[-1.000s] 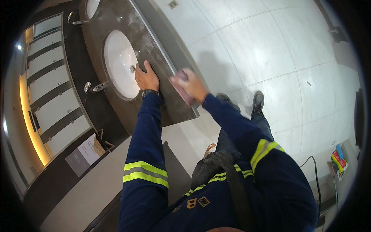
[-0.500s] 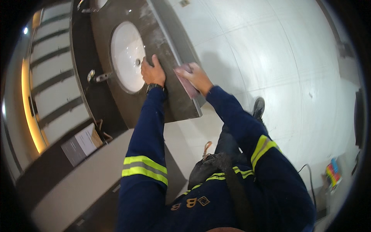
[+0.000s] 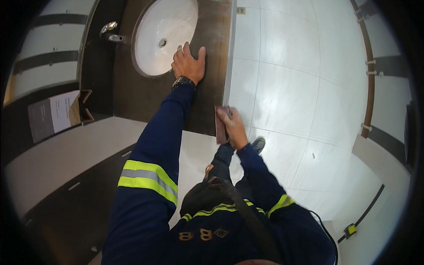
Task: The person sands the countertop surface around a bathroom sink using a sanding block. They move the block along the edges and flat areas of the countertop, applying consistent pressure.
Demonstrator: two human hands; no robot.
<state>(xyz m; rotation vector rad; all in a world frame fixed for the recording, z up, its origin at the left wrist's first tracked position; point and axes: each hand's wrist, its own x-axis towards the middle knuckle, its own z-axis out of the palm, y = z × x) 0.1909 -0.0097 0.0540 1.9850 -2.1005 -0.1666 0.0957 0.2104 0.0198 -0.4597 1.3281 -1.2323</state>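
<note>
My left hand point(image 3: 189, 64) lies flat, fingers spread, on the dark brown countertop point(image 3: 212, 31) right beside the rim of the white oval basin point(image 3: 165, 33); a watch is on that wrist. My right hand point(image 3: 232, 126) holds a small reddish-brown rectangular pad point(image 3: 220, 126) pressed against the front edge of the countertop, near its corner. Both arms wear dark blue sleeves with yellow and grey reflective bands.
A chrome tap point(image 3: 109, 31) stands behind the basin. A small open cardboard box with a white sheet point(image 3: 62, 112) sits at the left on a dark ledge. White floor tiles point(image 3: 296, 79) spread to the right. My shoe point(image 3: 258, 143) shows below the pad. A cable with a yellow object point(image 3: 350, 230) lies at lower right.
The view has shifted so the basin sits higher and more centred. My right hand with the pad has moved from the countertop surface down to its front edge. My left hand stays planted by the basin.
</note>
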